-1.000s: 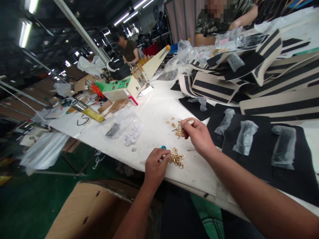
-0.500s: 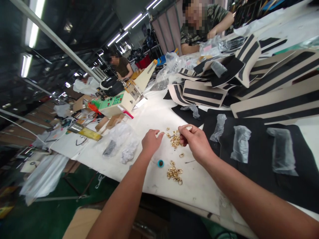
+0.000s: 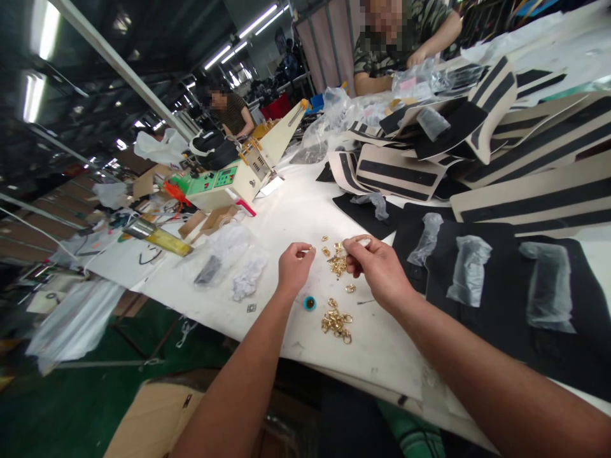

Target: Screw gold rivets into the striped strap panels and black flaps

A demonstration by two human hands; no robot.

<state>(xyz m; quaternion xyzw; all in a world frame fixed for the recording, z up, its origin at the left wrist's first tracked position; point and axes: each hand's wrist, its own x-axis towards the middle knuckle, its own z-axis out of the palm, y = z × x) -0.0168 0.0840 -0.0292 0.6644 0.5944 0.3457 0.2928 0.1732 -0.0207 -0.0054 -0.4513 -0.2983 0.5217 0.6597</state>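
My left hand is closed in a pinch beside scattered gold metal rings on the white table; it seems to pinch one small ring. My right hand is closed just right of the same rings and holds a small pale piece at its fingertips. A second heap of gold rings lies nearer to me, with a small blue cap to its left.
Black fabric panels with clear plastic packets lie at the right, striped beige and black panels behind. A cream and green machine stands at the back left, plastic bags near it. Two people work farther along. A cardboard box sits below.
My left hand went from the near heap of rings up to the far rings and closed into a pinch there. My right hand stayed in place.
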